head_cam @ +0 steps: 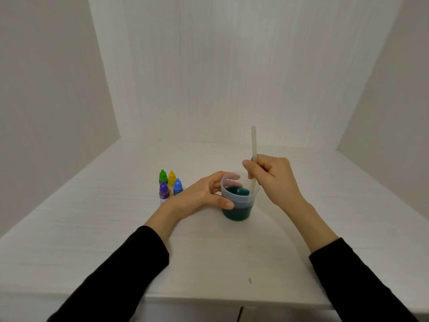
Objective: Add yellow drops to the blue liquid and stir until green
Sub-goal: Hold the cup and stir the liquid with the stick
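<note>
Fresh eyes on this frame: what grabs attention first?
The clear cup of dark teal liquid at the table's centre, gripped from the left by the left hand. The right hand holds a pale stirring stick upright, its lower end in the cup. Left of the cup stands a tight cluster of four dropper bottles: green, yellow, purple and blue caps.

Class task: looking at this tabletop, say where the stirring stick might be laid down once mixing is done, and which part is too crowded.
Bare table lies right of the right hand, and along the near edge between the two sleeves. It is crowded left of the cup: the left hand holds it, with four dropper bottles just behind. The stick stands in the cup.
</note>
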Motion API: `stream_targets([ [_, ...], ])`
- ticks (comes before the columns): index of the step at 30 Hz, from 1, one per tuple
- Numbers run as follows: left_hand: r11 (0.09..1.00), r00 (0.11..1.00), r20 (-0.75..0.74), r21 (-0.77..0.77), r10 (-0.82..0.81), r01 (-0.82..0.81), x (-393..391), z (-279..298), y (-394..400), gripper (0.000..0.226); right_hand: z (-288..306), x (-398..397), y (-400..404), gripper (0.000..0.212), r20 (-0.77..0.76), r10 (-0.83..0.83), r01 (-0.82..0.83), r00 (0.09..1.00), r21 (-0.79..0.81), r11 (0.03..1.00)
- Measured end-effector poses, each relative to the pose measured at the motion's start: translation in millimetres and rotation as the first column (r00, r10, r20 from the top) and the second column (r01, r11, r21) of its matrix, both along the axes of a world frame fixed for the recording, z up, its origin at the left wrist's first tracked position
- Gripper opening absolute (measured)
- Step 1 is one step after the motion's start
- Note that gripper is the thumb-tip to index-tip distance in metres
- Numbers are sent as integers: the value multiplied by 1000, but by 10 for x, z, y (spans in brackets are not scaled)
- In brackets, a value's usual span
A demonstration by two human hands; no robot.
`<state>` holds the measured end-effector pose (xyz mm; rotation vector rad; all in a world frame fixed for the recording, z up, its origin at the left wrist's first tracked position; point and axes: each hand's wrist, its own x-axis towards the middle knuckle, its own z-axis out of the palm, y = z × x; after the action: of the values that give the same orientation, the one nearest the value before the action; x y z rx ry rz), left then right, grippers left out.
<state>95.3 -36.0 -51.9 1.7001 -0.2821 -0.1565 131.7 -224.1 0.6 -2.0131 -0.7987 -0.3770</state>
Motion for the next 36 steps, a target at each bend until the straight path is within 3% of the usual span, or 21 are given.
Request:
stream_targets([
  [5, 1000, 1000, 6, 12, -11, 10, 23, -22, 9, 74, 24, -82, 54, 26, -92, 183, -177, 979, 71, 982],
  [16, 999, 1000, 1, 34, 4, -4, 14, 3, -9, 64, -48, 21, 104, 7, -92, 93, -89, 991, 37, 995],
  [23, 1000, 1000, 1, 12, -2, 2, -4, 20, -15, 74, -40, 78, 29, 28, 172, -100, 125, 980, -142, 982],
  [27, 1000, 1000, 1, 21, -2, 2, -9, 19, -10, 75, -49, 77, 21, 36, 196, -134, 163, 971, -138, 977],
  [30, 999, 1000, 2, 32, 3, -3, -6, 16, -10, 77, -47, 47, 8, 34, 120, -63, 73, 991, -82, 994],
  [36, 999, 1000, 11, 34, 7, -7, 8, -8, 2, 72, -12, -104, 55, 24, 65, 252, -254, 966, 20, 967],
])
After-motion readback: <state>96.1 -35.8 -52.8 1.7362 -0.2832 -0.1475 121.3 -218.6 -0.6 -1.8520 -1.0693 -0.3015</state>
